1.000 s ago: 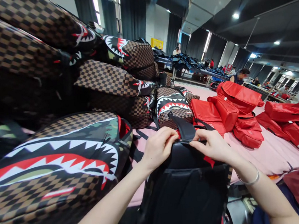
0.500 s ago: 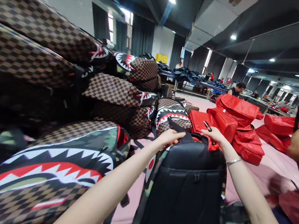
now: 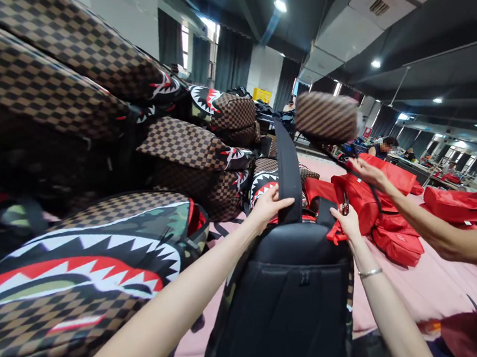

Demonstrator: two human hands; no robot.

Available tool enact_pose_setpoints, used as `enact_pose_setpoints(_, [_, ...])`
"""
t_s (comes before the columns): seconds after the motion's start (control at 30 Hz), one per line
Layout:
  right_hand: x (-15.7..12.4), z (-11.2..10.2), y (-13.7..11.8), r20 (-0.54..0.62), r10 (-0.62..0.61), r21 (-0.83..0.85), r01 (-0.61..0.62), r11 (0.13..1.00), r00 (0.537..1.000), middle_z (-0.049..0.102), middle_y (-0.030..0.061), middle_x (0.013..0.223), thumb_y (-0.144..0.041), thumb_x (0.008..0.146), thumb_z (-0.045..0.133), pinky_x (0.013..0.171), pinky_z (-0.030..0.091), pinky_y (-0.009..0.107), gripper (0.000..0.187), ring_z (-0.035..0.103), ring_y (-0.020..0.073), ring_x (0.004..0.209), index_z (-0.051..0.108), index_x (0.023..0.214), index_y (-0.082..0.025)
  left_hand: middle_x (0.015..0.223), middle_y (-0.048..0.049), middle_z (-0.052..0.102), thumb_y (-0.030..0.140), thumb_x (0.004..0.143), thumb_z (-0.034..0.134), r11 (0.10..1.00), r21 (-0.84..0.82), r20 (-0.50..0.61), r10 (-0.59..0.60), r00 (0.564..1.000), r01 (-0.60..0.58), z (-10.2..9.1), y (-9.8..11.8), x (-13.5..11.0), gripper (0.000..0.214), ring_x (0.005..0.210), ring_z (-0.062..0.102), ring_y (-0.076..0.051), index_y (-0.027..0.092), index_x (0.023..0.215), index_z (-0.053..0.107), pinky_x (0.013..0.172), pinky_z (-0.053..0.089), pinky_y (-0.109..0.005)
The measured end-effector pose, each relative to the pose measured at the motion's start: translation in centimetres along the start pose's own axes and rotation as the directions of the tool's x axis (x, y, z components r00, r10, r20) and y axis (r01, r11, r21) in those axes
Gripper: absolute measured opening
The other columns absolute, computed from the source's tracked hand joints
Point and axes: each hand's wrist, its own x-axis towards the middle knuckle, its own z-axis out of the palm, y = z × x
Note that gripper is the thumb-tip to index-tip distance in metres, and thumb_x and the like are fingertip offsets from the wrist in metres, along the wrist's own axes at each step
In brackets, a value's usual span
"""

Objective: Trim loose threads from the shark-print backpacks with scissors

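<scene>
A black-backed backpack [image 3: 286,304] stands upright in front of me, its padded back panel facing me. My left hand [image 3: 269,203] pinches one black shoulder strap [image 3: 287,167], which rises above the top of the bag. At the bag's other top corner, my right hand [image 3: 348,222] is closed around small dark thread snips [image 3: 344,203], its thumb against the second strap [image 3: 326,213]. Red material [image 3: 335,234] hangs by those fingers. To the left lies a checkered backpack [image 3: 82,274] with a shark-mouth print.
Stacked checkered backpacks [image 3: 40,74] rise on the left. Red bags [image 3: 398,241] lie on the pink table surface [image 3: 424,289] to the right. A co-worker's hand [image 3: 368,173] holds a blurred checkered bag [image 3: 326,117] in the air, the arm reaching in from the right.
My left hand has drawn the strap upright from its folded position. The right hand has dropped slightly. The co-worker's arm has reached in, with a checkered bag raised.
</scene>
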Motion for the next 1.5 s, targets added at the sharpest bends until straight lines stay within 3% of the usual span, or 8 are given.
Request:
enact_pose_setpoints(0.13, [-0.7, 1.4, -1.4, -0.033, -0.031, 0.167, 0.036, 0.985, 0.999, 0.039, -0.0053, 0.065, -0.046, 0.061, 0.064, 0.06, 0.04, 0.024, 0.037, 0.039, 0.0099, 0.057, 0.038, 0.071, -0.021, 0.112, -0.0087, 0.065, 0.035, 0.058, 0.076, 0.996, -0.024, -0.107, 0.083, 0.991, -0.086, -1.6, 0.1, 0.2, 0.057, 0.105, 0.058, -0.025, 0.015, 0.109, 0.059, 0.095, 0.046, -0.04])
enact_pose_setpoints(0.27, [-0.5, 3.0, -1.6, 0.002, -0.007, 0.297, 0.006, 0.955, 1.0, 0.044, -0.0038, 0.07, -0.041, 0.058, 0.066, 0.062, 0.043, 0.026, 0.038, 0.044, 0.0105, 0.061, 0.041, 0.077, -0.02, 0.104, -0.0096, 0.067, 0.04, 0.06, 0.073, 0.982, 0.123, -0.175, 0.163, 0.971, -0.143, -3.7, -1.6, 0.3, 0.053, 0.096, 0.062, -0.026, 0.013, 0.104, 0.06, 0.088, 0.05, -0.041])
enact_pose_setpoints(0.47, [-0.1, 5.3, 0.5, 0.078, 0.137, 0.385, -0.157, 0.909, 0.987, 0.048, -0.0036, 0.065, -0.028, 0.056, 0.059, 0.054, 0.04, 0.024, 0.025, 0.048, 0.0105, 0.057, 0.04, 0.07, -0.02, 0.103, -0.0083, 0.068, 0.028, 0.066, 0.062, 0.901, 0.415, 0.036, 0.119, 0.992, -0.123, -5.7, -5.1, -0.7, 0.025, 0.104, 0.059, -0.027, 0.015, 0.087, 0.068, 0.099, 0.041, -0.043])
enact_pose_setpoints(0.63, [-3.9, 5.9, 3.7, 0.153, 0.236, 0.391, -0.278, 0.878, 0.96, 0.052, -0.004, 0.061, -0.017, 0.054, 0.055, 0.055, 0.037, 0.021, 0.02, 0.061, 0.016, 0.07, 0.038, 0.065, -0.02, 0.126, -0.0051, 0.057, 0.013, 0.068, 0.049, 0.78, 0.623, 0.158, -0.052, 0.986, -0.059, -6.5, -10.6, -5.3, 0.039, 0.125, 0.044, -0.026, 0.02, 0.1, 0.068, 0.109, 0.028, -0.045])
enact_pose_setpoints(0.8, [-10.7, 3.8, 6.6, 0.24, 0.315, 0.36, -0.386, 0.849, 0.918, 0.062, -0.0009, 0.066, -0.017, 0.057, 0.056, 0.054, 0.037, 0.021, 0.018, 0.064, 0.0184, 0.073, 0.041, 0.068, -0.02, 0.133, -0.0074, 0.051, 0.021, 0.08, 0.039, 0.72, 0.69, 0.098, -0.19, 0.977, 0.071, -6.4, -14.4, -12.9, 0.043, 0.122, 0.047, -0.023, 0.018, 0.118, 0.059, 0.107, 0.033, -0.04])
enact_pose_setpoints(1.1, [-19.4, 2.3, 7.3, 0.313, 0.435, 0.267, -0.518, 0.813, 0.844, 0.071, 0.0073, 0.078, -0.025, 0.066, 0.059, 0.051, 0.042, 0.021, 0.014, 0.06, 0.0134, 0.062, 0.058, 0.077, -0.017, 0.116, -0.0113, 0.063, 0.038, 0.088, 0.032, 0.729, 0.627, -0.129, -0.252, 0.959, 0.276, -3.7, -13.0, -21.9, 0.05, 0.111, 0.056, -0.02, 0.01, 0.126, 0.047, 0.102, 0.04, -0.039])
enact_pose_setpoints(1.3, [-21.7, 2.9, 5.0, 0.393, 0.503, 0.201, -0.606, 0.77, 0.77, 0.071, 0.0103, 0.087, -0.045, 0.078, 0.054, 0.036, 0.027, 0.019, 0.036, 0.033, 0.0051, 0.038, 0.06, 0.095, -0.014, 0.105, -0.0112, 0.067, 0.042, 0.089, 0.035, 0.684, 0.664, -0.178, -0.247, 0.953, 0.301, -2.6, -11.0, -24.3, 0.047, 0.105, 0.057, -0.024, 0.011, 0.12, 0.051, 0.098, 0.042, -0.042])
enact_pose_setpoints(1.5, [-23.6, 2.9, 3.4, 0.255, 0.398, 0.004, -0.412, 0.911, 0.881, 0.06, 0.0001, 0.063, -0.045, 0.081, 0.053, 0.049, 0.039, 0.021, 0.033, 0.05, 0.0105, 0.052, 0.06, 0.091, -0.015, 0.094, -0.0102, 0.067, 0.047, 0.083, 0.05, 0.593, 0.775, -0.114, -0.211, 0.971, 0.22, -1.7, -10.4, -25.5, 0.051, 0.111, 0.05, -0.028, 0.01, 0.118, 0.05, 0.098, 0.04, -0.046])
